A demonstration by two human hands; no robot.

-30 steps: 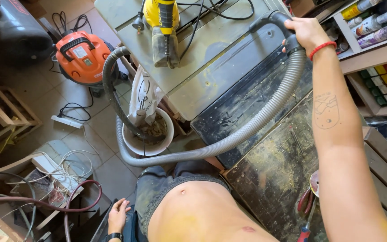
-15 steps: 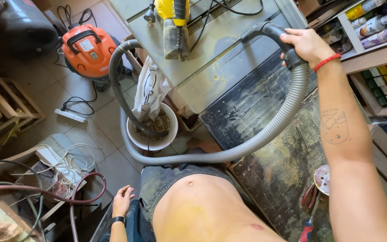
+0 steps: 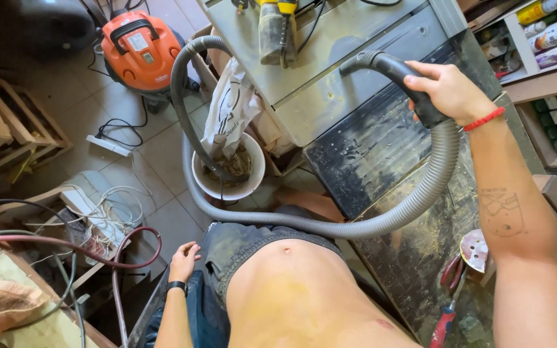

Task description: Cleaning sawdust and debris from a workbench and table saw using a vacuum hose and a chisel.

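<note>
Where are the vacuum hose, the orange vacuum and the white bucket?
vacuum hose (image 3: 381,227), head view, ribbed grey stretch by the waist.
orange vacuum (image 3: 138,46), head view, top of body.
white bucket (image 3: 256,161), head view, right rim.

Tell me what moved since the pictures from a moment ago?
The right hand kept its grip on the black vacuum nozzle and swung it leftward over the dusty workbench, dragging the grey hose along. The left hand stayed by the hip, holding nothing. The orange vacuum cleaner and white bucket did not move.
</note>
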